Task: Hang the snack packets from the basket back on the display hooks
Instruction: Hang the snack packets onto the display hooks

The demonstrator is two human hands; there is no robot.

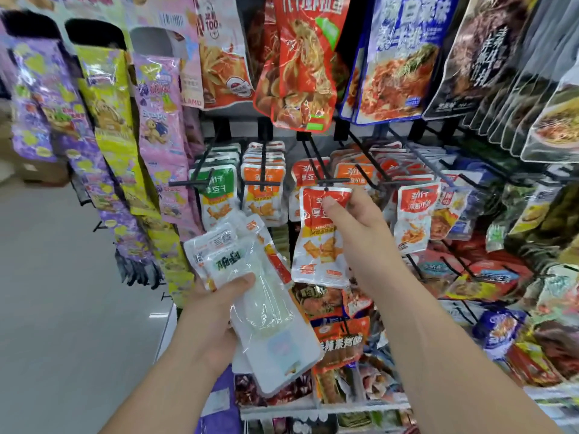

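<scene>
Far left: three long strips of candy packets hung side by side, purple point(47, 104), yellow point(109, 104) and pink point(159, 120), above a pale floor point(47, 292).

Near, left of centre: the left hand point(216, 311) gripped a stack of snack packets point(269, 314). The thumb lay across the top packet and the fingers curled underneath. The pale backs of the packets faced the camera, and the stack tilted up toward the rack.

Behind the stack, green-topped packets point(216, 189) and orange-topped packets point(261, 189) filled two neighbouring hooks.

Centre: the right hand point(354, 220) pinched a red-and-white snack packet point(319, 242) by its top edge between thumb and fingers. The top of the packet sat just under the tip of a black display hook point(317, 158). Whether its hole was on the wire could not be told. The packet hung upright below the pinch.

Right: a red-topped packet point(413, 214) hung at the front of the next hook.

Upper row: a large red noodle pouch point(300, 57), with a blue noodle pouch point(398, 57) to its right.
</scene>
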